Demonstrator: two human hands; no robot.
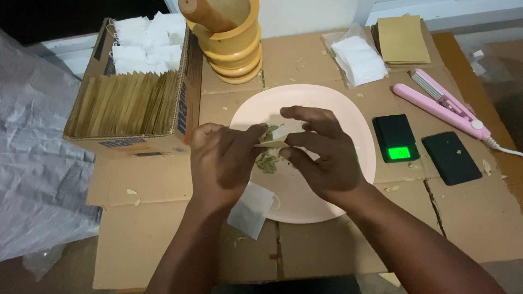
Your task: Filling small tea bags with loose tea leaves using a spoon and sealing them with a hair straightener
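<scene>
Flattened cardboard [463,218] is laid over the work surface, w/ a pink plate [327,103] at centre. A small white filter bag [283,132] is held above the plate, between both hands, long axis roughly left-right. Left hand [220,160] is pinched on its left end; right hand [321,155] is closed round the right end, fingers curled. Dried leaves [267,162] are seen just under the bag. A lit pocket scale [396,139] is set right of the plate.
</scene>
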